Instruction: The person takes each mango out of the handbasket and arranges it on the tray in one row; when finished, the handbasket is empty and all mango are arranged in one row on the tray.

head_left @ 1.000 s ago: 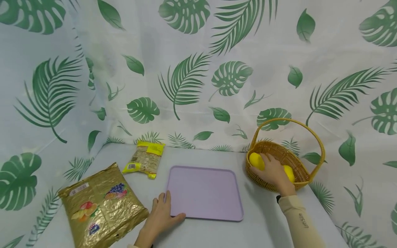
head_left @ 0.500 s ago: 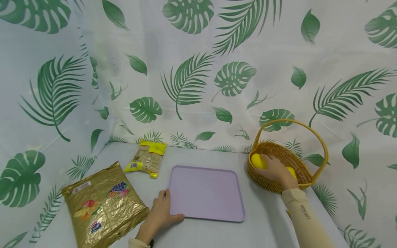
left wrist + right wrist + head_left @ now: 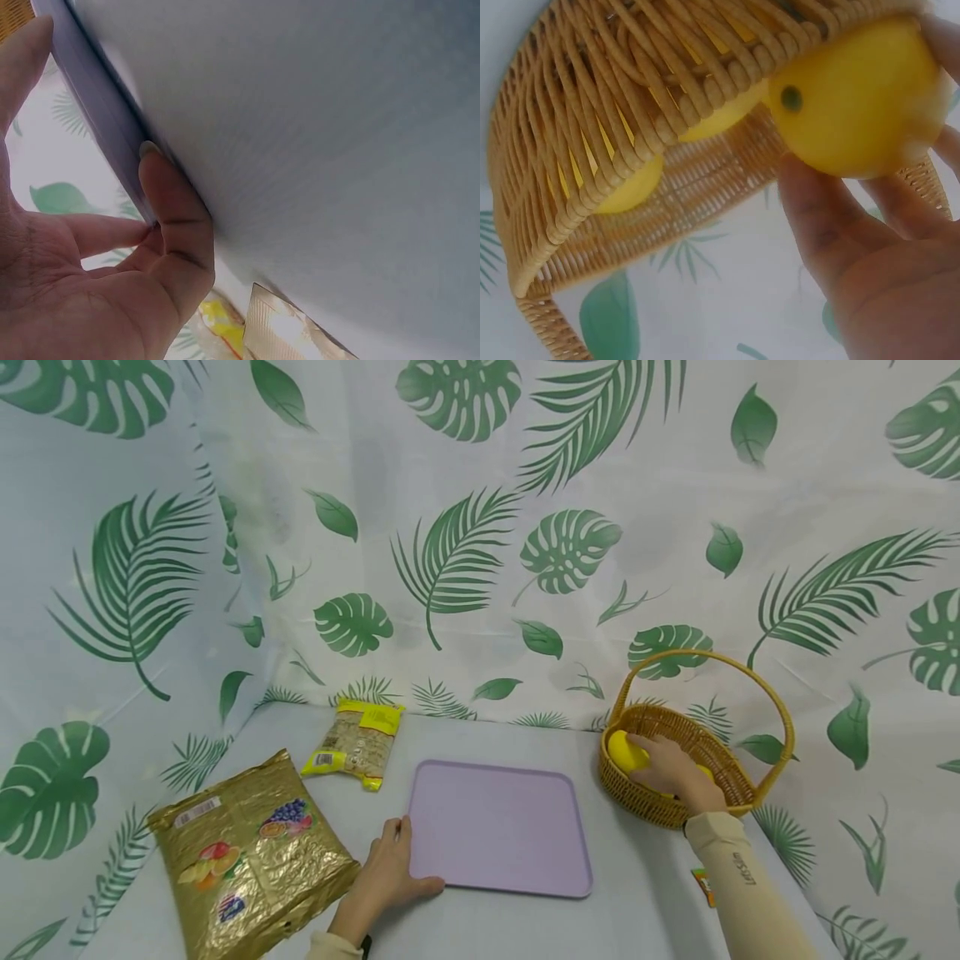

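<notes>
My right hand [image 3: 671, 768] reaches into the brown wicker basket [image 3: 641, 802] at the right of the table. Its thumb and fingers hold a yellow lemon [image 3: 855, 97] at the basket's rim, a dark green spot showing on the fruit. More yellow lemons [image 3: 634, 187] lie inside, partly hidden by the wicker and the hand. At the middle of the table lies a flat purple tray [image 3: 498, 831]. My left hand [image 3: 388, 877] holds its near left corner, bent fingers against the left edge [image 3: 97, 120] and thumb at the front edge.
A large gold foil bag [image 3: 255, 860] with fruit pictures lies left of my left hand. Behind it is a yellow and clear packet [image 3: 356, 743]. A small green and orange packet [image 3: 703, 887] shows beside my right sleeve. Leaf-patterned cloth [image 3: 465, 652] hangs behind the table.
My right hand's fingers have shifted on the lemon, and more of it now shows. The small packet has come into view beside the right sleeve. My left hand stays at the tray corner.
</notes>
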Available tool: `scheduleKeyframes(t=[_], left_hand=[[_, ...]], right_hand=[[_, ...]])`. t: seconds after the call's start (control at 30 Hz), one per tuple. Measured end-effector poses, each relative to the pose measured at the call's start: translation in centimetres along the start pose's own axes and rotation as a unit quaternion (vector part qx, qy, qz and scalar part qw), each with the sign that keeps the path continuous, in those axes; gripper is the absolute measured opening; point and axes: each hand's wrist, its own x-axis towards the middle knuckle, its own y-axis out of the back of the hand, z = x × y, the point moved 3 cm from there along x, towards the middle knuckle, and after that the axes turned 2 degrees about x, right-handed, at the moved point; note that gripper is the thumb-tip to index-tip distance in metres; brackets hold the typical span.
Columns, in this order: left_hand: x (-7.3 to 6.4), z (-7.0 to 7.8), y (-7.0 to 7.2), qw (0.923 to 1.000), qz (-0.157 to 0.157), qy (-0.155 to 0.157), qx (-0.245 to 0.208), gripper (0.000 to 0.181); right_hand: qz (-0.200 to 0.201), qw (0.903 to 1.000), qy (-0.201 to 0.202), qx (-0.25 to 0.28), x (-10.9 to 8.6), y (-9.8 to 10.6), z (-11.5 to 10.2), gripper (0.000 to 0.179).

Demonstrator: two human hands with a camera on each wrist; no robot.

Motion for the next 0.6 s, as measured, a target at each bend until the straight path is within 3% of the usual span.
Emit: scheduleKeyframes(t=[0.33, 0.6], left_hand=[[-0.1, 0.1, 0.1, 0.9998, -0.014, 0.008, -0.010, 0.116], [0.1, 0.0, 0.2, 1.0000, -0.007, 0.002, 0.003, 0.116]], right_hand=[[0.037, 0.9991, 0.010, 0.019, -0.2, 0.8, -0.6, 0.070], [0.087, 0.9950, 0.027, 0.043, -0.4, 1.3, -2.5, 0.073]])
